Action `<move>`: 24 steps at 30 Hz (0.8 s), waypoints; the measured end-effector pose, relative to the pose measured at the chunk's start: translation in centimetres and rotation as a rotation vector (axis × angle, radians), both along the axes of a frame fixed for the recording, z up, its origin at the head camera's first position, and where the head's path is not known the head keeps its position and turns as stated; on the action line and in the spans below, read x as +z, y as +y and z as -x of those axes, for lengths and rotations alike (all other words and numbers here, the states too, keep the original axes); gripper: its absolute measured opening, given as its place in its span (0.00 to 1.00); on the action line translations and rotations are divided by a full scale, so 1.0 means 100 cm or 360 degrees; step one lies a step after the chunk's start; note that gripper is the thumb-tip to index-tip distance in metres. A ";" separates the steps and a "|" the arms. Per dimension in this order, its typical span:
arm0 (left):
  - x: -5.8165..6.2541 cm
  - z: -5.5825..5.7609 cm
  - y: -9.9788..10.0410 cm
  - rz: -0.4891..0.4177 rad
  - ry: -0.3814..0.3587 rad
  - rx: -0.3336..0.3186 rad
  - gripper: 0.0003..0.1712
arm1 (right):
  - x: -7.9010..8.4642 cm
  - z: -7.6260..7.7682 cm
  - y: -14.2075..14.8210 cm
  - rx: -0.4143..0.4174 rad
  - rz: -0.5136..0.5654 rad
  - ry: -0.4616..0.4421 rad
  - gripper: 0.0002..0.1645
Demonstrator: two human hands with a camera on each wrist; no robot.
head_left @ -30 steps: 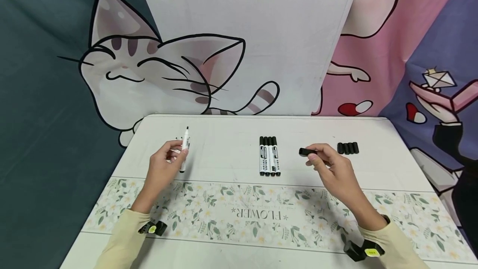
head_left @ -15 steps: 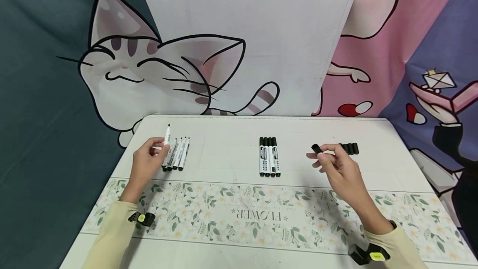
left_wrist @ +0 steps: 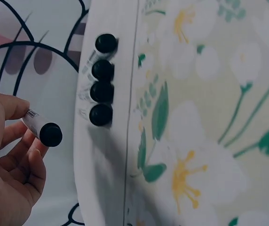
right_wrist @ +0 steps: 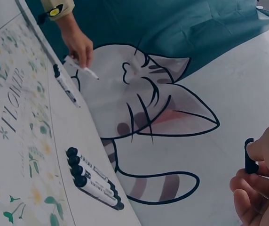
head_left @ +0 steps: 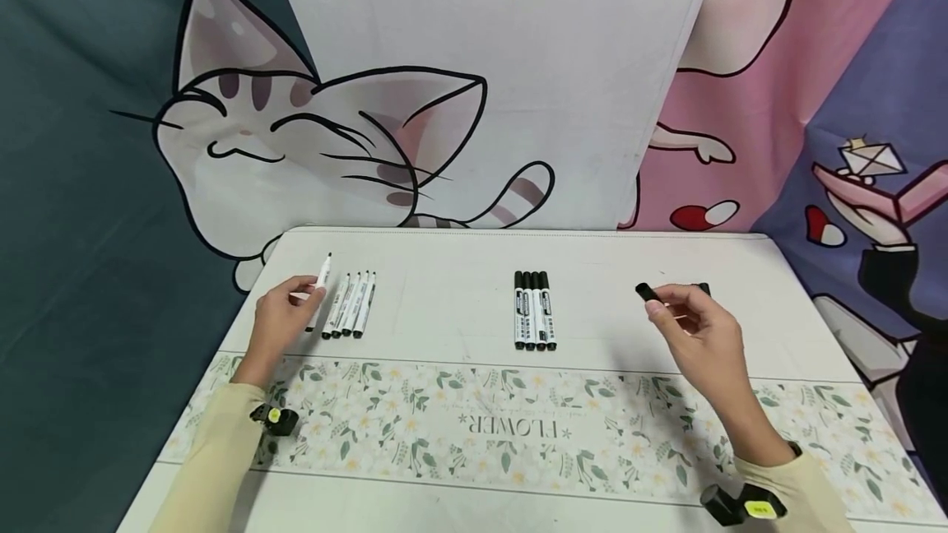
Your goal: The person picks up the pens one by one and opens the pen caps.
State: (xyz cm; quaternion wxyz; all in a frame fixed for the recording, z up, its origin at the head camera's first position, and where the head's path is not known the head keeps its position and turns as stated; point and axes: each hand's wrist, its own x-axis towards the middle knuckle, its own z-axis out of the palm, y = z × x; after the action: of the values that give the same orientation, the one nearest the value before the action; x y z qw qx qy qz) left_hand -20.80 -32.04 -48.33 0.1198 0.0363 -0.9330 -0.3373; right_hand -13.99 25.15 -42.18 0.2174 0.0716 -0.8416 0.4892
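My left hand [head_left: 281, 312] pinches an uncapped white marker [head_left: 322, 271], its dark tip pointing up and away. Just right of it, several uncapped markers [head_left: 351, 305] lie in a row, tips toward the wall. In the left wrist view the held marker's black end [left_wrist: 51, 135] faces the camera. My right hand [head_left: 699, 336] holds a black marker cap [head_left: 647, 292] between thumb and fingers, raised over the table's right part. Behind that hand a black cap [head_left: 702, 289] shows on the table; the rest of the cap row is hidden.
Several capped markers [head_left: 535, 310] lie side by side mid-table. A floral strip with lettering [head_left: 511, 424] runs across the white table [head_left: 444, 270]. A cartoon-cat cloth [head_left: 474, 146] hangs behind the table's far edge.
My left hand has moved left with the marker, uncovering the row of uncapped markers. My right hand has moved right with its cap and now covers most of the cap row.
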 end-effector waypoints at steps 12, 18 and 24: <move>-0.014 0.007 -0.012 0.0063 -0.0174 -0.0014 0.26 | 0.006 0.005 0.020 -0.0203 0.0026 -0.0047 0.14; -0.019 0.005 -0.013 0.0051 -0.0234 -0.0038 0.26 | 0.006 0.004 0.027 -0.0275 0.0051 -0.0098 0.17; -0.023 0.005 -0.014 0.0044 -0.0276 -0.0065 0.27 | 0.002 0.004 0.035 -0.0335 0.0022 -0.0174 0.18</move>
State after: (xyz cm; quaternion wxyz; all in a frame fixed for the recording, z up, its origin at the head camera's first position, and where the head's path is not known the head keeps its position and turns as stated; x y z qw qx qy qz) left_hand -21.32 -33.48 -50.66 0.0323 0.0447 -0.9450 -0.3223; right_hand -14.40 28.64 -41.95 0.2218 -0.0454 -0.8516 0.4728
